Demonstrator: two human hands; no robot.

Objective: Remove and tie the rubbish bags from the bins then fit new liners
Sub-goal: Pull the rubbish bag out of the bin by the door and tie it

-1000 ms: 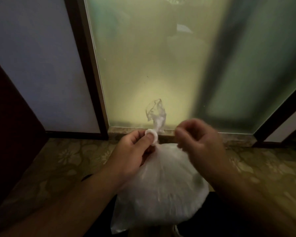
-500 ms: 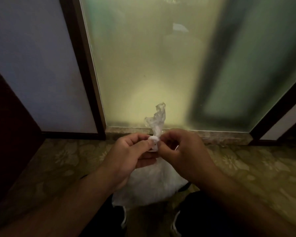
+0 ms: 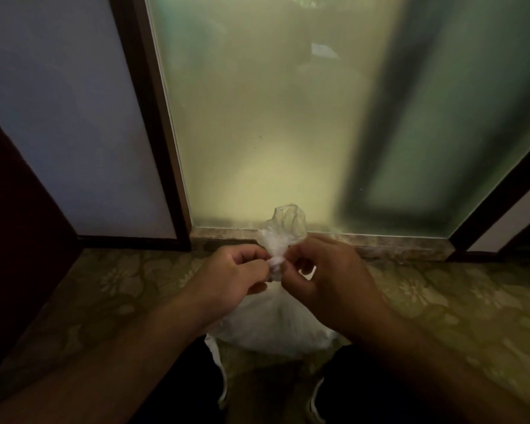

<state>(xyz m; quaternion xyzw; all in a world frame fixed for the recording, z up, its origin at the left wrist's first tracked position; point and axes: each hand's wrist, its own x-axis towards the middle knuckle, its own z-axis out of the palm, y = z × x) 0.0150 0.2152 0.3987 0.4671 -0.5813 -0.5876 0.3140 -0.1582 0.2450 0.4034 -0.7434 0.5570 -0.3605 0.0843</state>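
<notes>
In the head view, a rubbish bag (image 3: 273, 325) of thin, translucent white plastic hangs in mid-air at the near centre of the scene, above the floor (image 3: 120, 286) and between the person's legs. Its long axis runs roughly upright: the rounded, bulging body hangs down, and the neck points up towards the far side. The neck is twisted into a small tight knot (image 3: 275, 267). Above the knot, the loose end (image 3: 288, 224) of the bag fans out in a crinkled, clear ruffle.

The left hand (image 3: 227, 280) has its fingers curled and pinches the knot from the left. The right hand (image 3: 334, 280), also curled, pinches the same neck from the right, so the fingertips of both hands nearly meet.

The floor has a dull gold covering with a pale flower pattern. Beyond the bag is a mottled stone sill (image 3: 380, 243), and a smooth frosted glass panel (image 3: 273, 117) rises from it. A dark wooden frame (image 3: 153, 133) edges the panel on the left. A plain pale wall (image 3: 58, 117) lies further left.
</notes>
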